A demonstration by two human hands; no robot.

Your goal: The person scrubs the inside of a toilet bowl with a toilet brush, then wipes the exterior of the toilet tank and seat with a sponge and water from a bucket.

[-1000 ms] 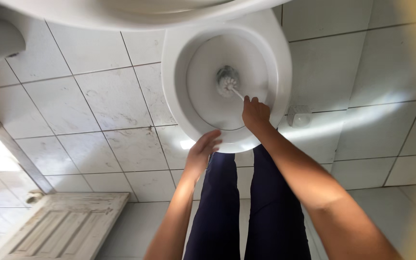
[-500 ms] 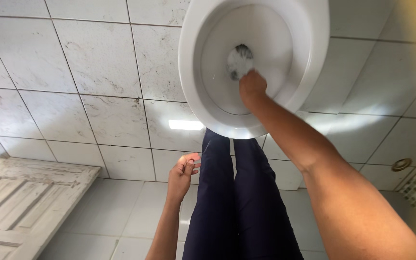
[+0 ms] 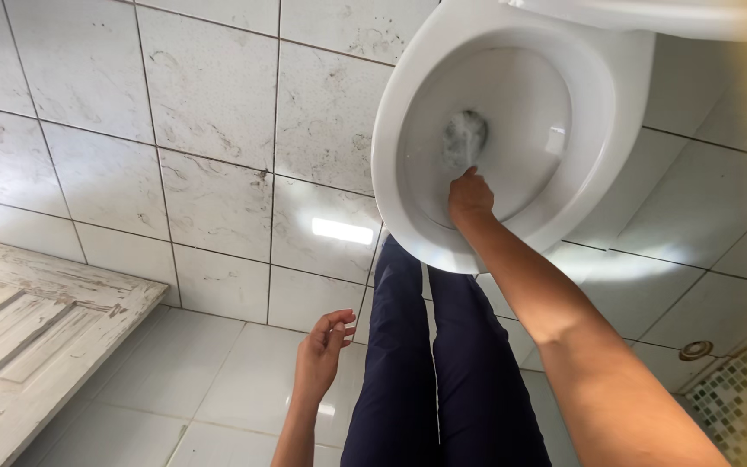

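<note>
Toilet bowl [image 3: 408,130] sits top centre-right, white, rim tilted across the view; its front lip overhangs just above the person's knees in dark navy trousers [image 3: 443,363]. Raised seat or lid edge [image 3: 650,13] clips the top right corner.

Room: bare tiled floor [image 3: 201,130] left of the bowl is wide open, running to a weathered white panel door [image 3: 36,320] at the lower left. Right of the bowl, more tile, a round floor drain [image 3: 696,350] and a strip of small mosaic tile [image 3: 728,393] at the lower right edge. Far right border is a blurred yellow band, cannot tell what it is.

Right hand [image 3: 470,197] is inside the bowl, past the front rim, fist closed around the thin handle of a toilet brush [image 3: 464,138]. Brush head sits at the bottom of the bowl over the outlet, blurred. Handle mostly hidden by the fist. Forearm crosses the front rim; whether it touches is unclear.

Left hand [image 3: 322,350] hangs free at lower centre, left of the trousers, well apart from the bowl. Fingers loosely curled, half open, holding nothing, touching nothing.
</note>
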